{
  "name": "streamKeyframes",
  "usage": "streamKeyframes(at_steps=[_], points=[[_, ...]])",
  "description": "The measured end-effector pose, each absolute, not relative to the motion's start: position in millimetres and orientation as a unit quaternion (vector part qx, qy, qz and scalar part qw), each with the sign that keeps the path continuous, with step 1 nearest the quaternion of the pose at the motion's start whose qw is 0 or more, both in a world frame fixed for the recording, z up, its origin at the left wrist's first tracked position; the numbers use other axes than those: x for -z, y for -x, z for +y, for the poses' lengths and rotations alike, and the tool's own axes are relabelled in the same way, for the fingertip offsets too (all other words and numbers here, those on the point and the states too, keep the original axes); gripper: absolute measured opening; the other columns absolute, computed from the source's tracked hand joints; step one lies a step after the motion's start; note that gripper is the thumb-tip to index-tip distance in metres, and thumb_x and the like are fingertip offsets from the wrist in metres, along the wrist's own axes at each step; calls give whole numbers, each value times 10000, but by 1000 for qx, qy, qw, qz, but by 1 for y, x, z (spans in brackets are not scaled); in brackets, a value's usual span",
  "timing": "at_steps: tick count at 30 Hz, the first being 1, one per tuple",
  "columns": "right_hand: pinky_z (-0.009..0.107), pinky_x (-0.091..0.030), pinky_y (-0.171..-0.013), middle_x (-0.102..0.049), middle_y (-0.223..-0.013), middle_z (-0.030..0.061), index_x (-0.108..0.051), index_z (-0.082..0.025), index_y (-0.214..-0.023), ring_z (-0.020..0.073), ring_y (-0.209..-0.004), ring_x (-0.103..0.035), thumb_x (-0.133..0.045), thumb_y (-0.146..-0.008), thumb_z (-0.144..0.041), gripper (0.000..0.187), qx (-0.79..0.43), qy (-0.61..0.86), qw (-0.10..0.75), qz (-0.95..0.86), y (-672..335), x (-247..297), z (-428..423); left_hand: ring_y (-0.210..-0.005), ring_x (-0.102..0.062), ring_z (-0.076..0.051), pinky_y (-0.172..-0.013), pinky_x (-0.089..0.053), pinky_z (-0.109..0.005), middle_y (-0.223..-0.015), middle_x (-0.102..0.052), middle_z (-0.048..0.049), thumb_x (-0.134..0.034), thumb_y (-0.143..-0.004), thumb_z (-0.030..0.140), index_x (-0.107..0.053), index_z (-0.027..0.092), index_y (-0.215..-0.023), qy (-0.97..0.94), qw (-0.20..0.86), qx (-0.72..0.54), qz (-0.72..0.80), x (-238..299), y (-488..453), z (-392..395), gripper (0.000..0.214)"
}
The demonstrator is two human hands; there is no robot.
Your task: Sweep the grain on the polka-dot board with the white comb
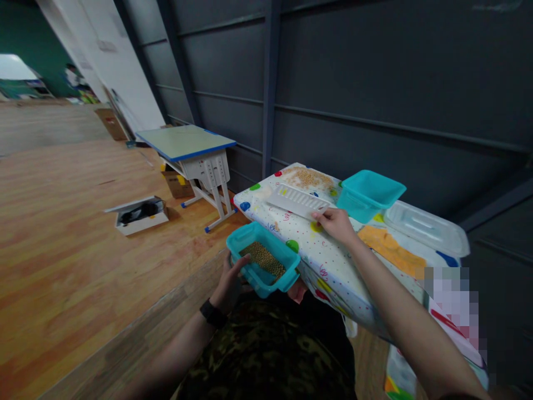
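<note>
My left hand (229, 278) grips the near left side of a turquoise plastic box (287, 256), its thumb over the rim. Small tan beans (263, 258) cover much of the box's floor. The box is held off the table, just in front of its near edge. My right hand (335, 223) pinches the right end of a flat white slotted plastic panel (293, 210), which lies low over the tabletop or on it; I cannot tell which. Behind the panel, a loose pile of pale beans (310, 178) is spread on the patterned tablecloth (308, 244).
A second turquoise box (358, 205) stands at the back of the table, beside a see-through lid (428, 228). An orange cloth (391, 249) lies near my right forearm. To the left are a school desk (187, 143) and an open white carton (141, 216). A dark wall (387, 72) rises behind.
</note>
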State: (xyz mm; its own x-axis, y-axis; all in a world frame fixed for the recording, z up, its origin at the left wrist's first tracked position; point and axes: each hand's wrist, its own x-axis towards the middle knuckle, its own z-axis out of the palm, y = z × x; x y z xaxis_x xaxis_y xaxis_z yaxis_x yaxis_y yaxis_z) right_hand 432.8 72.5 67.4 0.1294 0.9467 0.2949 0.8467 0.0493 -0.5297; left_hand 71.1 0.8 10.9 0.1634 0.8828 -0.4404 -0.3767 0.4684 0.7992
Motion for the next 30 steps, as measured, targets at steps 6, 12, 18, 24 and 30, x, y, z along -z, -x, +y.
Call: streamKeyframes(at_steps=[6,12,18,24,30], points=[[339,-456,-635,-752,-675,72,-706,-235,-666,235,-668,-674,-674,-1059,-631,559,-93,669,302,-673,-448,-80,73,-1077,-880,-366,-734,-753,-446,-1542,-771,-184,-1095,-772,518,-518,349,-1704,-271,716,-442,467,-9,-72,-1,1109],[331,-519,-608,-817,-728,82,-794,-214,-772,233,-628,-713,-720,-1047,-684,549,-144,702,286,-636,-485,-91,59,-1155,-876,-401,-783,-761,-475,-1520,-777,-188,-1092,-773,511,-471,354,-1726,-254,717,-435,481,0,-75,-1,1149],[335,-535,-621,-813,-729,80,-787,-217,-747,242,-647,-727,-747,-1020,-685,542,-159,701,264,-643,-487,-88,36,-1122,-893,-364,-803,-767,-461,-1562,-778,-152,-1073,-825,527,-441,409,-1746,-258,732,-430,461,8,-74,-1,1123],[361,-540,-594,-803,-693,109,-757,-210,-743,255,-569,-718,-714,-1051,-700,581,-77,754,331,-562,-501,-93,39,-1128,-899,-374,-814,-774,-487,-1554,-788,-151,-1098,-790,486,-441,414,-1749,-248,738,-431,456,0,-75,-2,1165],[359,-537,-713,-839,-745,121,-735,-239,-700,307,-758,-812,-695,-1074,-433,423,-1,786,246,-567,-505,-97,29,-1143,-892,-389,-828,-773,-503,-1600,-769,-145,-1116,-754,507,-464,432,-1734,-247,737,-427,462,3,-75,-1,1180]])
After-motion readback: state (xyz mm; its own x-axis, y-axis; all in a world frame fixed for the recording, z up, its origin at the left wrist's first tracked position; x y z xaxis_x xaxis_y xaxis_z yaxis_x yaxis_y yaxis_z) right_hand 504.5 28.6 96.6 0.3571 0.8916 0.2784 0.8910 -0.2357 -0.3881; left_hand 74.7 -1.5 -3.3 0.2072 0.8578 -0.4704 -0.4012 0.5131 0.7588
